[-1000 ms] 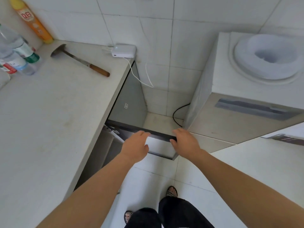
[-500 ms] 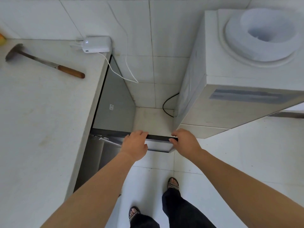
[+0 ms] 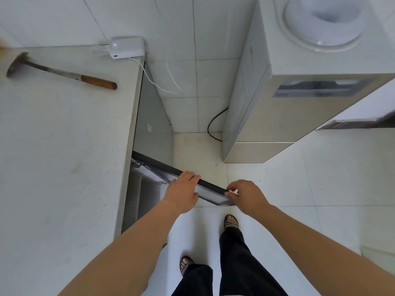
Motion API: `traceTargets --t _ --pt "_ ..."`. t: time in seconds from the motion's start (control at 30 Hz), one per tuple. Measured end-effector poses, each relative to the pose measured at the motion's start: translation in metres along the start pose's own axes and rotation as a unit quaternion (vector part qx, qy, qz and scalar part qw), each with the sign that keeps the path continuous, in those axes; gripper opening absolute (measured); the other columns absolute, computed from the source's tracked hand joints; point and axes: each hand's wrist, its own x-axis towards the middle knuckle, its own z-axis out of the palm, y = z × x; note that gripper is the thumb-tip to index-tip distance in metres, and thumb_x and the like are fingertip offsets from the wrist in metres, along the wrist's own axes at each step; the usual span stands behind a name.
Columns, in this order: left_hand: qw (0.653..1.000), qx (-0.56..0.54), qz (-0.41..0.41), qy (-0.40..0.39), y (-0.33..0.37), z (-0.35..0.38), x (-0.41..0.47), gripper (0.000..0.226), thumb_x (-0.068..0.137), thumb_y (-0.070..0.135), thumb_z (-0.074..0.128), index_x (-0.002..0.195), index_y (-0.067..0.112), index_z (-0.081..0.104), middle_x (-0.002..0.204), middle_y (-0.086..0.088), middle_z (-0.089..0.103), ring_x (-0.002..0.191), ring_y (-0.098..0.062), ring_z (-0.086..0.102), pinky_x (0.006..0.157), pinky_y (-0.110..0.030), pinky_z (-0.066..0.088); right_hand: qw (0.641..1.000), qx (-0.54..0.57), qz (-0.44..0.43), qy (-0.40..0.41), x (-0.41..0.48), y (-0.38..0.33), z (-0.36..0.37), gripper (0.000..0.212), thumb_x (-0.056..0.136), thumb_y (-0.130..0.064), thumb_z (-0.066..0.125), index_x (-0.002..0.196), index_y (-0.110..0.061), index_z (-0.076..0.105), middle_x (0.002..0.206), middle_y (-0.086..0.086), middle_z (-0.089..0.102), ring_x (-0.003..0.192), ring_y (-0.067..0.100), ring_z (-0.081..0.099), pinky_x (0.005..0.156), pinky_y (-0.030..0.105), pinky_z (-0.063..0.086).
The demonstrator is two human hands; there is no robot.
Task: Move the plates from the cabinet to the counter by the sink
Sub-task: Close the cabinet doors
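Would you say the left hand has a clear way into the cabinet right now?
Probably yes: the cabinet door stands open, and the left hand on its top edge is beside the opening.

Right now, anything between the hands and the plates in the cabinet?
Yes: the cabinet door, only partly open under the counter. The left hand and right hand both grip its top edge. No plates are visible behind it.
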Motion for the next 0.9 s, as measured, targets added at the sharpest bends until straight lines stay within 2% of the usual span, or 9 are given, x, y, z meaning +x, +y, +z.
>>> traceTargets --t 0.1,0.2,0.33,0.5,0.6,0.73,0.9 --pt "1.0 0.013 -0.003 -0.004 -0.008 0.013 -0.02 0.052 0.094 0.025 0.045 0.142 0.018 0.029 0.151 -0.001 0.025 0.142 -0.019 0.019 0.112 -0.045 0.029 1.0 -0.007 0.005 0.002 -0.017 -0.006 0.006 0.031 0.093 -0.031 0.054 0.118 -0.015 0.062 0.116 0.004 0.063 0.104 0.019 0.057 0.086 0.024 0.04" --pt "1.0 0.0 -0.022 0.016 -0.012 0.019 -0.033 0.047 0.094 0.026 0.044 0.14 0.017 0.034 0.152 -0.002 0.024 0.142 -0.019 0.018 0.114 -0.042 0.025 1.0 -0.015 -0.001 0.018 -0.023 -0.009 0.001 0.032 0.092 -0.032 0.055 0.119 -0.015 0.061 0.116 0.004 0.064 0.104 0.02 0.058 0.089 0.026 0.042" --pt "0.992 -0.041 -0.086 0.079 -0.016 0.027 -0.045 0.044 0.095 0.027 0.044 0.136 0.013 0.039 0.15 -0.004 0.025 0.143 -0.019 0.016 0.113 -0.035 0.028 0.998 -0.04 -0.043 0.018 -0.012 -0.014 -0.011 0.031 0.092 -0.032 0.056 0.118 -0.015 0.061 0.115 0.004 0.064 0.104 0.02 0.057 0.09 0.025 0.041" --pt "0.97 -0.099 -0.187 0.117 -0.016 0.031 -0.058 0.054 0.093 0.026 0.05 0.142 0.017 0.029 0.153 -0.002 0.02 0.144 -0.019 0.013 0.114 -0.035 0.028 0.987 -0.078 -0.134 -0.04 0.026 -0.03 -0.029 0.032 0.092 -0.031 0.055 0.119 -0.015 0.06 0.115 0.004 0.063 0.104 0.019 0.057 0.09 0.027 0.042" --pt "0.946 -0.127 -0.271 0.124 -0.002 0.032 -0.069 0.06 0.092 0.024 0.052 0.144 0.017 0.025 0.156 0.0 0.013 0.143 -0.018 0.018 0.111 -0.033 0.033 0.964 -0.119 -0.215 -0.097 0.049 -0.045 -0.038 0.032 0.093 -0.028 0.053 0.121 -0.012 0.057 0.117 0.006 0.061 0.105 0.021 0.056 0.089 0.026 0.042" --pt "0.905 -0.18 -0.37 0.108 0.02 0.037 -0.071 0.066 0.094 0.027 0.047 0.148 0.015 0.011 0.158 0.0 -0.005 0.145 -0.02 0.009 0.111 -0.038 0.033 0.916 -0.2 -0.315 -0.149 0.072 -0.073 -0.039 0.031 0.095 -0.027 0.049 0.12 -0.01 0.056 0.116 0.008 0.061 0.106 0.023 0.056 0.089 0.029 0.043" --pt "0.856 -0.231 -0.444 0.131 0.033 0.042 -0.082 0.067 0.093 0.024 0.047 0.148 0.017 0.01 0.158 0.002 -0.003 0.145 -0.02 0.009 0.11 -0.039 0.033 0.862 -0.238 -0.397 -0.206 0.081 -0.116 -0.025 0.035 0.096 -0.025 0.047 0.126 -0.009 0.053 0.124 0.008 0.057 0.113 0.024 0.053 0.097 0.033 0.041"
